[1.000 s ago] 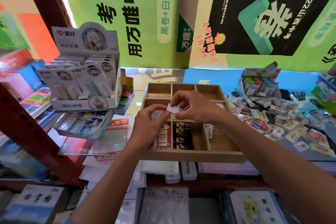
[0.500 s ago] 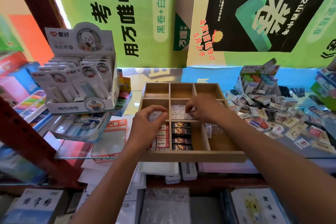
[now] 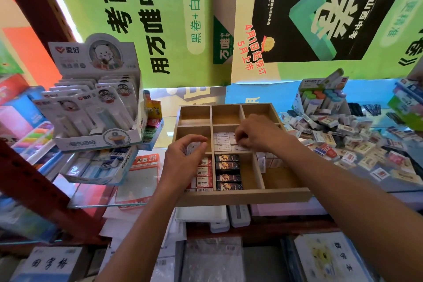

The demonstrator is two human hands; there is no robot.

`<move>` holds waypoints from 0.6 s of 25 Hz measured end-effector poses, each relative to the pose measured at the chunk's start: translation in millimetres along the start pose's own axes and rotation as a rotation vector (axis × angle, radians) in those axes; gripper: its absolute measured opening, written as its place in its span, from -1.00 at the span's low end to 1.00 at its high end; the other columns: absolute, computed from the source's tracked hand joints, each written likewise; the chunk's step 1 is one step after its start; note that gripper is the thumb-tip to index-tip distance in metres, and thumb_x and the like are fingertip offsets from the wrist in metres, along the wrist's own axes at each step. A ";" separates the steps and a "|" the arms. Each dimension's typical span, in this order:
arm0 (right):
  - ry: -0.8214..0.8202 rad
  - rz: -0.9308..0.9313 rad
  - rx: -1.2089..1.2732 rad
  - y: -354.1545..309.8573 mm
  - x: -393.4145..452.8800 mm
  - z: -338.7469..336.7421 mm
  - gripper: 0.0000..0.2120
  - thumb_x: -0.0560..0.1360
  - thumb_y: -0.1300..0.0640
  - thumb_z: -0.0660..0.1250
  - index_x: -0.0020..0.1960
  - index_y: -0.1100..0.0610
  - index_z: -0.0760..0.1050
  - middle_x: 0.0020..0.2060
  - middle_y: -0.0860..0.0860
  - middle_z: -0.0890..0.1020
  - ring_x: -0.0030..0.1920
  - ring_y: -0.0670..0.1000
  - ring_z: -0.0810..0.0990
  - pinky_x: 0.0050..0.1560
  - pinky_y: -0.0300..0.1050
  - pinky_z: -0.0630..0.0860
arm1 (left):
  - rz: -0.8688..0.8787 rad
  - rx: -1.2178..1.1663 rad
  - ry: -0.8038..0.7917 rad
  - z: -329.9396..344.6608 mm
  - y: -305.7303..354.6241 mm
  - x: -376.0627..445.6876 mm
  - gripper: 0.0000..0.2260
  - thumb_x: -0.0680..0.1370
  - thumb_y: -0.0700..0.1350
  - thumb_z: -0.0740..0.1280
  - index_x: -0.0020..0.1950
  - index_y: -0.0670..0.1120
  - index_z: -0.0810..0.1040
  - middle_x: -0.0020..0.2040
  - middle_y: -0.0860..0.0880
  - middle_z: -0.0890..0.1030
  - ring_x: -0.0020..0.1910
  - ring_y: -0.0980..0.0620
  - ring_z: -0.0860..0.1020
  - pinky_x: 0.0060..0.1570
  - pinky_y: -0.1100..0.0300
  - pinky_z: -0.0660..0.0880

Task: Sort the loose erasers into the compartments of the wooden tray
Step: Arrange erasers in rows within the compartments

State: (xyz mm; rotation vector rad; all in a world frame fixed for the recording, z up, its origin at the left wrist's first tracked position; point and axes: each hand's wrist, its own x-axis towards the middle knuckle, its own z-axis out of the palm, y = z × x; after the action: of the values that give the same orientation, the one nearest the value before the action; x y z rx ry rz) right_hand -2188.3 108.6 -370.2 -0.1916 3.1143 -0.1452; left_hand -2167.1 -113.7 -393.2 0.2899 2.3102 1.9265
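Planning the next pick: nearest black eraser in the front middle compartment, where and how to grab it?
Pinch the black eraser across its short sides, from straight above. It lies flat, lengthwise across the wooden tray, with a neighbour behind and the front wall close, while bare floor to its right leaves finger room.

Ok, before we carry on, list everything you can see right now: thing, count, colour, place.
wooden tray: one, light wood, centre, divided into compartments
white erasers: several, white, middle compartment
black erasers: four, black, front-centre compartment
2B erasers: a stack, red and white, front-left compartment
loose erasers: a large pile, mixed colours, right of the tray
display box: one, white, carded items, left
open carton: one, pastel items, behind the pile
posters: several, green and black, back wall
left hand: holds a small white pack over the tray's left side
right hand: fingers down among the white erasers; what it grips is hidden
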 end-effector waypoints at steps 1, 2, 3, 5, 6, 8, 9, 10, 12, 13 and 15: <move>-0.006 -0.005 0.005 0.5 -0.6 1.1 -0.89 0.50 0.02 0.44 -0.02 0.01 0.66 -0.07 -0.05 0.65 -0.02 -0.03 0.58 -0.13 -0.18 0.43 | -0.005 -0.015 0.000 0.0 -0.4 0.4 -0.86 0.60 -0.06 0.33 0.14 0.06 0.60 0.08 0.04 0.61 -0.08 0.02 0.69 -0.19 0.06 0.67; -0.024 -0.017 0.029 1.7 -0.9 1.7 -0.88 0.49 -0.01 0.45 -0.02 0.00 0.65 -0.07 -0.05 0.65 -0.04 -0.03 0.58 -0.15 -0.20 0.43 | -0.008 -0.022 0.001 -0.1 -1.1 0.8 -0.86 0.61 -0.07 0.32 0.14 0.05 0.60 0.08 0.03 0.61 -0.09 0.03 0.69 -0.19 0.04 0.67; -0.054 -0.027 0.051 2.9 -0.1 1.2 -0.88 0.47 -0.02 0.46 -0.03 -0.01 0.63 -0.08 -0.06 0.64 -0.05 -0.04 0.58 -0.16 -0.21 0.45 | -0.008 -0.023 0.002 -0.1 -1.7 1.2 -0.86 0.61 -0.07 0.31 0.14 0.05 0.60 0.08 0.02 0.62 -0.10 0.04 0.69 -0.20 0.04 0.67; -0.088 -0.048 0.006 2.9 1.9 -2.3 -0.89 0.46 -0.02 0.48 -0.10 -0.06 0.57 -0.09 -0.07 0.61 -0.05 -0.03 0.57 -0.12 -0.18 0.48 | -0.008 -0.028 0.004 -0.8 -1.8 1.2 -0.85 0.63 -0.09 0.28 0.14 0.03 0.61 0.08 0.01 0.62 -0.10 0.03 0.69 -0.21 0.05 0.67; -0.076 -0.056 -0.052 3.0 3.8 -2.5 -0.88 0.45 -0.03 0.48 -0.13 -0.07 0.54 -0.09 -0.06 0.60 -0.05 -0.02 0.55 -0.08 -0.14 0.47 | -0.007 -0.036 0.003 -0.8 -1.4 1.1 -0.84 0.65 -0.10 0.25 0.14 0.02 0.61 0.08 0.00 0.62 -0.09 0.02 0.69 -0.21 0.05 0.66; -0.039 -0.067 -0.164 2.7 6.0 -1.0 -0.87 0.46 -0.06 0.46 -0.11 -0.06 0.53 -0.08 -0.05 0.59 -0.02 0.01 0.52 -0.01 -0.08 0.42 | -0.006 -0.061 0.001 -1.4 0.5 0.4 -0.78 0.68 -0.13 0.17 0.15 -0.01 0.61 0.08 -0.02 0.61 -0.09 0.00 0.69 -0.23 0.07 0.66; -0.018 -0.066 -0.179 1.9 5.2 -0.1 -0.86 0.47 -0.08 0.44 -0.10 -0.06 0.54 -0.08 -0.05 0.60 -0.02 0.01 0.52 -0.01 -0.07 0.41 | -0.005 -0.071 -0.002 -1.8 1.3 -0.3 -0.76 0.68 -0.15 0.15 0.15 -0.01 0.61 0.09 -0.02 0.61 -0.10 0.00 0.69 -0.25 0.07 0.66; 0.015 -0.055 -0.144 1.1 3.2 0.0 -0.85 0.48 -0.10 0.43 -0.10 -0.04 0.55 -0.09 -0.04 0.62 -0.03 0.01 0.54 -0.02 -0.08 0.44 | -0.003 -0.076 -0.009 -2.2 1.9 -1.1 -0.75 0.69 -0.17 0.14 0.16 0.00 0.60 0.09 -0.01 0.60 -0.10 0.01 0.69 -0.27 0.09 0.65; 0.098 -0.004 0.147 -4.1 -3.3 -5.2 -0.81 0.51 -0.10 0.39 -0.07 0.02 0.62 -0.14 -0.04 0.66 -0.11 -0.03 0.59 -0.05 -0.07 0.54 | 0.013 -0.075 -0.022 -3.1 2.2 -1.6 -0.76 0.67 -0.20 0.16 0.19 0.03 0.58 0.09 0.02 0.59 -0.10 0.02 0.69 -0.29 0.12 0.64; 0.105 0.009 0.378 -10.9 -6.6 -9.0 -0.82 0.52 -0.06 0.40 -0.06 0.05 0.65 -0.16 -0.05 0.68 -0.14 -0.05 0.61 -0.04 -0.06 0.57 | 0.030 -0.063 -0.022 -3.5 1.6 -1.5 -0.76 0.67 -0.20 0.19 0.20 0.05 0.57 0.10 0.02 0.60 -0.10 0.03 0.69 -0.29 0.13 0.64; -0.001 -0.033 0.705 -32.0 -13.8 -17.2 -0.86 0.51 0.00 0.43 -0.01 0.05 0.66 -0.13 -0.08 0.70 -0.10 -0.11 0.64 -0.01 -0.13 0.57 | 0.074 -0.017 -0.008 -4.7 0.7 -2.3 -0.76 0.64 -0.18 0.26 0.22 0.12 0.54 0.12 0.01 0.60 -0.07 0.03 0.69 -0.25 0.12 0.65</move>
State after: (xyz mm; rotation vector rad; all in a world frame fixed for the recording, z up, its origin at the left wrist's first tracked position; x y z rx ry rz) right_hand -2171.1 80.2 -349.8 -0.2176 2.8325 -1.1969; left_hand -2165.8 -118.6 -391.7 0.3860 2.3089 1.9738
